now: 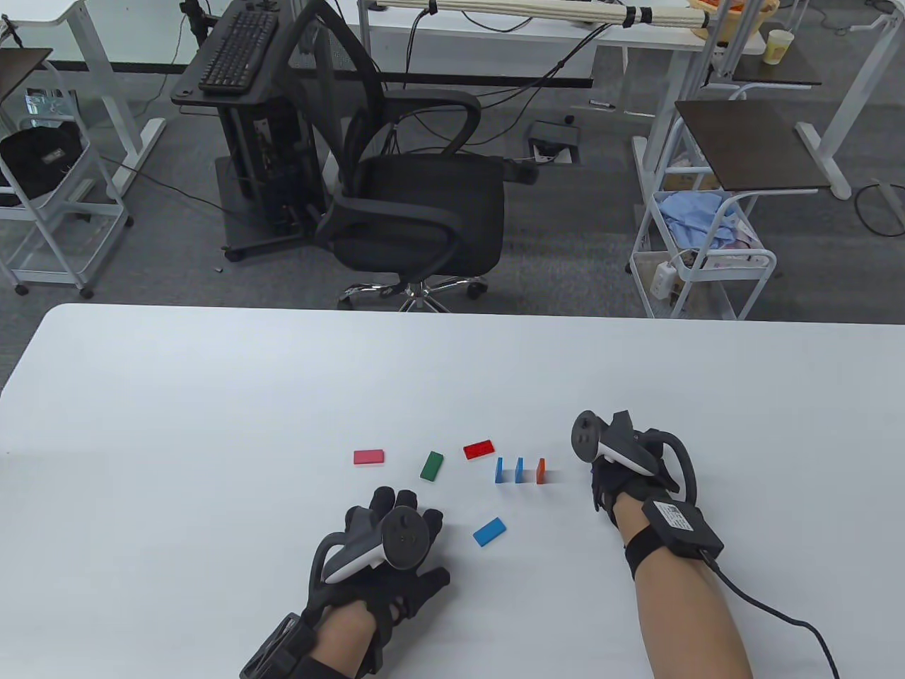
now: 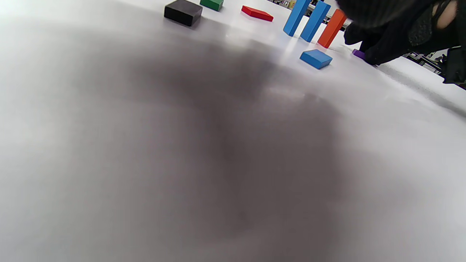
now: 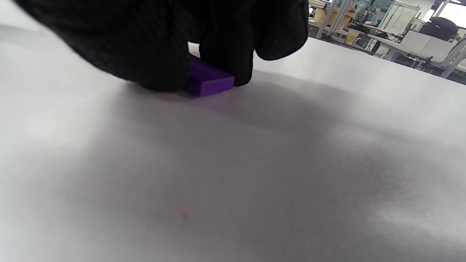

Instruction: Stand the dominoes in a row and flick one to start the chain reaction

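Two blue dominoes and an orange domino stand upright in a short row. Just right of the orange one, my right hand reaches down to the table. Its fingers pinch a purple domino that lies flat on the surface; the tracker hides it in the table view. Lying flat are a pink domino, a green one, a red one and a blue one. My left hand rests palm down with its fingers spread, below the green domino, holding nothing.
The white table stretches wide to the left and behind the dominoes. A black office chair and a white cart stand beyond its far edge. A cable trails from my right wrist.
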`<move>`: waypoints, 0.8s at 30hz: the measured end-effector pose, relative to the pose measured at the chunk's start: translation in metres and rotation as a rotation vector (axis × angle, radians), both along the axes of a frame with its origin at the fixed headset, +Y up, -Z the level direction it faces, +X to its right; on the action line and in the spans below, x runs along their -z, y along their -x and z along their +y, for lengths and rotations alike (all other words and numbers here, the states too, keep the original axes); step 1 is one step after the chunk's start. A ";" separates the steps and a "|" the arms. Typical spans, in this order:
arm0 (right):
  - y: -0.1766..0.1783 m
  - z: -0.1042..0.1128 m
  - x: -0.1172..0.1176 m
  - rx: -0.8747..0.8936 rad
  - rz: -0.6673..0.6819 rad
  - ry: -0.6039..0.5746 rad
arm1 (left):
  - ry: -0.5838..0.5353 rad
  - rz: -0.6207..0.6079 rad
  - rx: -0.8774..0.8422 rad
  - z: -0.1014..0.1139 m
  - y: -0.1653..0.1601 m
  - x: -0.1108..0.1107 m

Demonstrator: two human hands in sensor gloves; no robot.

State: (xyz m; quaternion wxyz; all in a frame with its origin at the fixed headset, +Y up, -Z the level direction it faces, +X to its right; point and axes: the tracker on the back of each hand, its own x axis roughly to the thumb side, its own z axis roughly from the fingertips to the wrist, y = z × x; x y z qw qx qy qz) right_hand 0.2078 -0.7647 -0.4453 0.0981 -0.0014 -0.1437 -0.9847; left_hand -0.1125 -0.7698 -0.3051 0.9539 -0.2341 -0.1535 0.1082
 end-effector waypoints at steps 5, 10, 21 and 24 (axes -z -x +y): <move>-0.001 -0.001 -0.002 0.003 0.007 -0.005 | -0.002 0.001 -0.002 0.000 0.000 0.000; -0.008 0.006 -0.006 0.079 0.008 -0.047 | -0.007 0.002 -0.006 0.000 0.000 0.001; -0.020 0.035 -0.016 0.297 -0.053 -0.124 | -0.011 0.004 -0.015 0.000 0.001 0.001; -0.020 0.043 -0.019 0.335 -0.053 -0.149 | -0.010 0.003 -0.016 0.000 0.001 0.001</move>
